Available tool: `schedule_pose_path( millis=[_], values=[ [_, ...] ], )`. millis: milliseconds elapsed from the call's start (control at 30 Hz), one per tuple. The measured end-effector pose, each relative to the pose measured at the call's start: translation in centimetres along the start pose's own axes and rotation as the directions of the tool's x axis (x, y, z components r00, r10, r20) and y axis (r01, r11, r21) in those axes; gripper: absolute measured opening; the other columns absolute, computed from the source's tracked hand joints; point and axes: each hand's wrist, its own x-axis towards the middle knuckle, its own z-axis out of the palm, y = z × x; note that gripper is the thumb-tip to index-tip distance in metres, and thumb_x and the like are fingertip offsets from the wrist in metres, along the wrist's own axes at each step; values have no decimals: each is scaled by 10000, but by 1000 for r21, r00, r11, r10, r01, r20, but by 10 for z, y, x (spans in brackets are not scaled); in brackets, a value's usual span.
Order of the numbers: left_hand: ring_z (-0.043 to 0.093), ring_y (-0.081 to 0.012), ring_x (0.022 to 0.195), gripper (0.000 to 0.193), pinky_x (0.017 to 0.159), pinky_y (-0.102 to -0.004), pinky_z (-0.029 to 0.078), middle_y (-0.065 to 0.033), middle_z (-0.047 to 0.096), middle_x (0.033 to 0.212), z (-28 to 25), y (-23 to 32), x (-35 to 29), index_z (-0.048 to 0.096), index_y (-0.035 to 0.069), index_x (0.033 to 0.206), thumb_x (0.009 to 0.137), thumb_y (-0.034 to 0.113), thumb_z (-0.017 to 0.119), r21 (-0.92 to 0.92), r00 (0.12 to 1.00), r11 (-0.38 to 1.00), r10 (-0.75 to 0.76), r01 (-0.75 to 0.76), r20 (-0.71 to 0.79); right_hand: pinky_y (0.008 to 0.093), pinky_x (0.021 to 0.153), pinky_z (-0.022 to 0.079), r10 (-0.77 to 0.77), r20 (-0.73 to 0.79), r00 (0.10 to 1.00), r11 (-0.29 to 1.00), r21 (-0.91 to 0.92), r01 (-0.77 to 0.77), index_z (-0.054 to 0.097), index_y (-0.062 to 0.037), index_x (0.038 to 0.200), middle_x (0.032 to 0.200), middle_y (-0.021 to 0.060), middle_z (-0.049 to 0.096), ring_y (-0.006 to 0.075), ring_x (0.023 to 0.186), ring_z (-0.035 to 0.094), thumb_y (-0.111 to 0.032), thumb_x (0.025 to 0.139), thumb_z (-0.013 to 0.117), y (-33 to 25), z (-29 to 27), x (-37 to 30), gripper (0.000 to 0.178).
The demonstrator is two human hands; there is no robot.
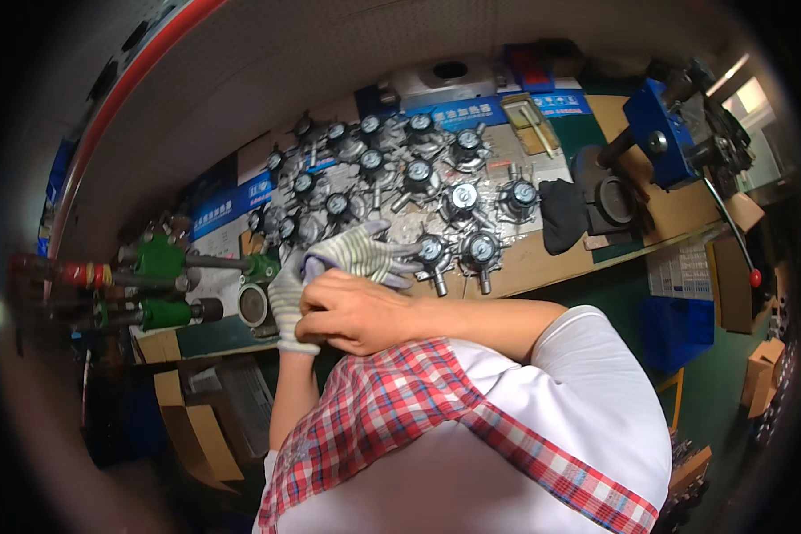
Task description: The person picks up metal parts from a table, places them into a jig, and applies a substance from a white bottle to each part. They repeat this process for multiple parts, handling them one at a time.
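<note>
One loose striped glove (365, 253) sits just on the near side of the clustered metal units (420, 173), likely for easy reach, while the bare right hand (356, 311) curls beside the gloved left hand (287, 298), though how closed either is, and on what, I can't tell.

Your frame dims to a black, warped rim; 2 light patches (751, 95) glare, far left and upper right; your white sleeve (596, 365) looks bright lower right, metal parts (421, 171) glint mid-frame.
</note>
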Motion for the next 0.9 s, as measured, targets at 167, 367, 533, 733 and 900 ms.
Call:
schedule_pose_path(
  millis=[167,367,533,733,900],
  values=[
    [668,-270,818,501,751,-357,526,-178,692,940,-4,9,-7,617,-43,1131,816,334,715,85,997,994,72,-70,-15,388,838,398,-24,-105,994,987,-162,7,614,-86,845,897,80,525,267,878,533,-46,686,689,-29,4,-10,181],
    [680,-315,787,503,715,-370,527,-217,700,916,-25,34,-30,631,-56,1128,809,324,709,197,978,971,162,-135,-127,404,800,427,141,-277,951,985,-54,-162,569,-37,809,877,121,499,318,870,523,43,674,572,-48,25,-22,156],
    [652,-405,713,347,645,-422,509,-244,667,825,-37,75,-87,686,1,998,918,328,602,261,931,965,89,7,-354,449,778,447,417,-282,864,906,54,-420,506,6,995,961,208,486,414,895,516,124,725,464,-64,58,-37,297],
    [605,-354,606,220,566,-451,471,-162,619,663,-36,60,-159,691,56,857,870,272,645,395,869,897,346,-198,-353,429,960,466,699,376,608,708,-248,-661,530,25,1222,1153,281,592,451,1117,553,20,840,520,-83,103,-63,382],
    [558,-345,551,211,530,-448,439,-140,545,591,-1,64,-220,644,52,790,866,249,660,200,815,840,540,-505,-210,301,972,454,727,166,667,451,617,-645,538,-62,1387,1296,77,621,248,1130,579,99,823,495,-126,87,-104,588]
  ],
)
